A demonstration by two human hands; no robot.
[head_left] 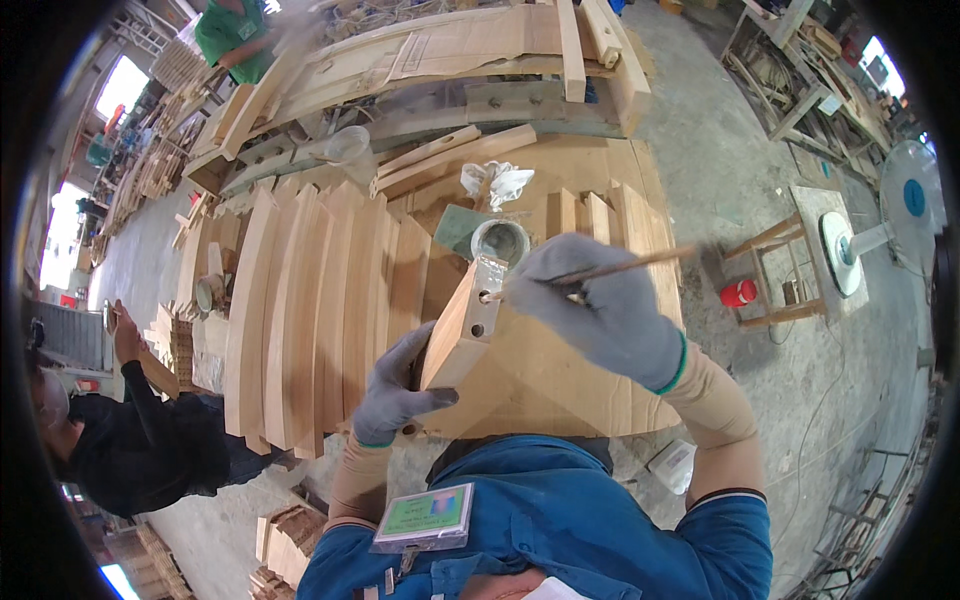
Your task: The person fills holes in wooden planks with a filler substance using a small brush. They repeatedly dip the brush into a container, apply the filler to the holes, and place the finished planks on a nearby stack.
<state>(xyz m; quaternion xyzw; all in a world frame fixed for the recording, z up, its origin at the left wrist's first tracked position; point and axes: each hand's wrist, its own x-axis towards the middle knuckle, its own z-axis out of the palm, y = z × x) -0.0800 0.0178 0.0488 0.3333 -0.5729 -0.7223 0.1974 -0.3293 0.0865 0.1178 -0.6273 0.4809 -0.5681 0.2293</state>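
My left hand (pixel 393 392), in a grey glove, grips a pale wooden block (pixel 453 335) from its left side and holds it tilted up. The block's end face has round holes, and its top end looks wet and shiny. In my gloved right hand (pixel 605 310) is a thin wooden stick (pixel 650 260), pinched between the fingers. One end of it points at the upper hole of the block; whether it goes inside I cannot tell. Just beyond the block stands a round cup (pixel 498 236) with greyish contents, beside a greenish flat piece (pixel 458 227).
A row of long wooden pieces (pixel 300 320) lies left on the cardboard-covered table (pixel 580 390). Shorter pieces (pixel 625 215) and a crumpled white cloth (pixel 497 183) are farther back. A person in black (pixel 150 440) works at left, another in green (pixel 235 38) far left. A fan (pixel 850 245) stands right.
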